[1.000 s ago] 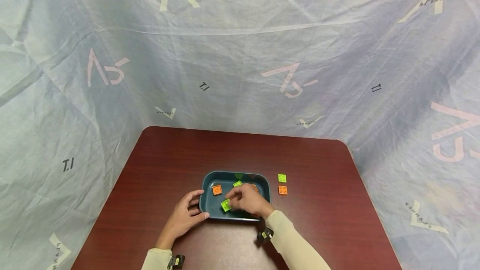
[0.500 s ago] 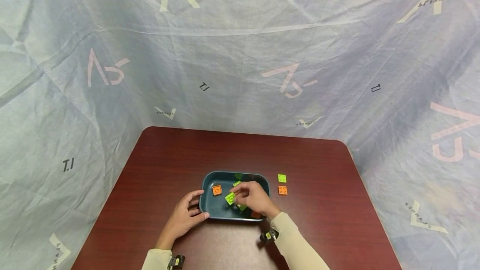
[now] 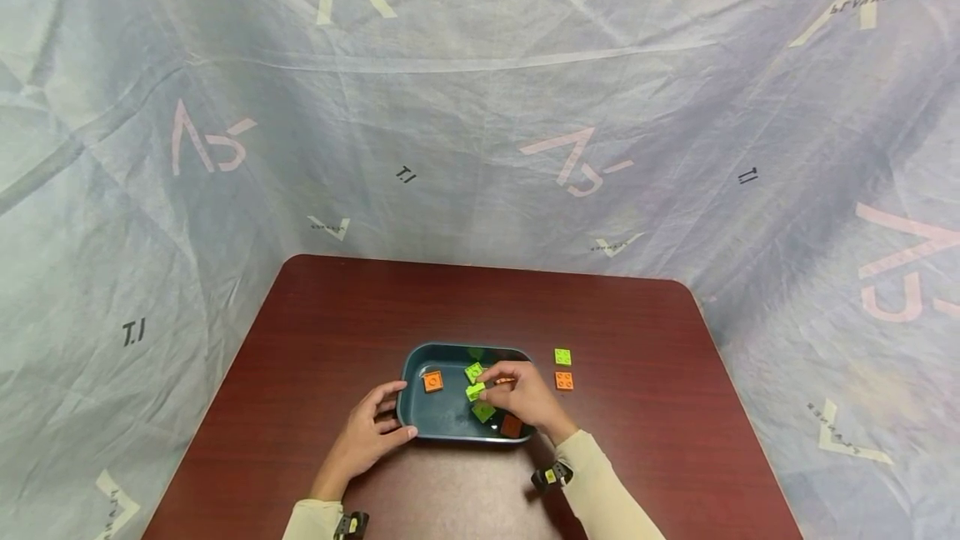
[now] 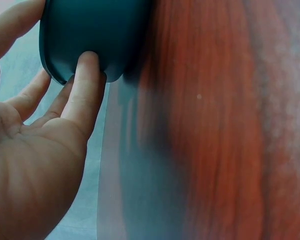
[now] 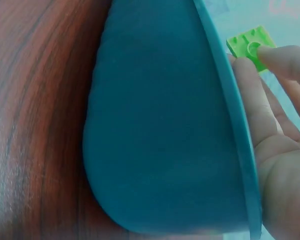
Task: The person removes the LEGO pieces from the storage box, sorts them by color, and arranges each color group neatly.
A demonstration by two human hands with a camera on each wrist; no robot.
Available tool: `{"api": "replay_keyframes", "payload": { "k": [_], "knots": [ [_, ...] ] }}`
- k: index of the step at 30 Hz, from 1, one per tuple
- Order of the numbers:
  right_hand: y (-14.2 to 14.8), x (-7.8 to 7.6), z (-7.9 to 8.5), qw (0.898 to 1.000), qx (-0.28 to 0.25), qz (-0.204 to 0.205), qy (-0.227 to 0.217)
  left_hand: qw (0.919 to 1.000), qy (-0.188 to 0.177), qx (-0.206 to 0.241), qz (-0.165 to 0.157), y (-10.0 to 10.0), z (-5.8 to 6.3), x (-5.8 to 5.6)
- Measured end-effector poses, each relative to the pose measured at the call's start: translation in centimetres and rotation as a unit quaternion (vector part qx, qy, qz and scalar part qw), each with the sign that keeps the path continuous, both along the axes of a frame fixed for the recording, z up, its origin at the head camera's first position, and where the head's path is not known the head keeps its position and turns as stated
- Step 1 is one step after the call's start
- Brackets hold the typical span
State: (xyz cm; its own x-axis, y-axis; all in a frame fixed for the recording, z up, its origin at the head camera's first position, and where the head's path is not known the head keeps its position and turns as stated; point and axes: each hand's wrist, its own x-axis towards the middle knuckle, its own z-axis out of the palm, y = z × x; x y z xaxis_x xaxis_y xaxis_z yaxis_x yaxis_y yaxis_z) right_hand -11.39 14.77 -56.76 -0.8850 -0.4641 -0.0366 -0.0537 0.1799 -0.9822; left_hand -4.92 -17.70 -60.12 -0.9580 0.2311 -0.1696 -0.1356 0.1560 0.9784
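Observation:
A dark teal tray (image 3: 431,432) sits on the table. My left hand (image 3: 367,436) rests at its left end, fingers at the rim and thumb (image 4: 87,75) straight against the outer wall. Over the tray, my right hand (image 3: 521,397) pinches a lime-green toy building brick (image 3: 475,392), whose hollow underside shows in the right wrist view, between thumb and fingertips. Just behind lies another green brick (image 3: 473,372). A third green brick (image 3: 483,412) and an orange brick (image 3: 512,426) lie shaded below the hand. Another orange brick (image 3: 432,381) is at the left; one more is partly hidden behind my fingers.
Right of the tray, a green brick (image 3: 562,356) and an orange brick (image 3: 564,381) lie on the reddish-brown table (image 3: 637,407), studs up, one behind the other. A grey printed cloth (image 3: 480,148) hangs around the table's back and sides.
My right hand has moved right and slightly back within the tray, lifting and turning the green brick it pinches. Bricks beneath the hand have come into view. The left hand stays put.

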Motion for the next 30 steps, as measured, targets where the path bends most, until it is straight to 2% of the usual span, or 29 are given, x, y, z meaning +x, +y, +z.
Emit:
{"api": "replay_keyframes", "payload": {
  "k": [19,30],
  "knots": [
    [0.6,0.0,0.3,0.999,-0.047,-0.017,-0.005,1.0000,-0.004,0.002,-0.001,0.0,-0.2,0.0],
    [1.3,-0.1,0.2,0.997,-0.070,-0.042,-0.007,1.0000,0.002,0.000,0.001,0.0,-0.2,0.0]
  ]
}}
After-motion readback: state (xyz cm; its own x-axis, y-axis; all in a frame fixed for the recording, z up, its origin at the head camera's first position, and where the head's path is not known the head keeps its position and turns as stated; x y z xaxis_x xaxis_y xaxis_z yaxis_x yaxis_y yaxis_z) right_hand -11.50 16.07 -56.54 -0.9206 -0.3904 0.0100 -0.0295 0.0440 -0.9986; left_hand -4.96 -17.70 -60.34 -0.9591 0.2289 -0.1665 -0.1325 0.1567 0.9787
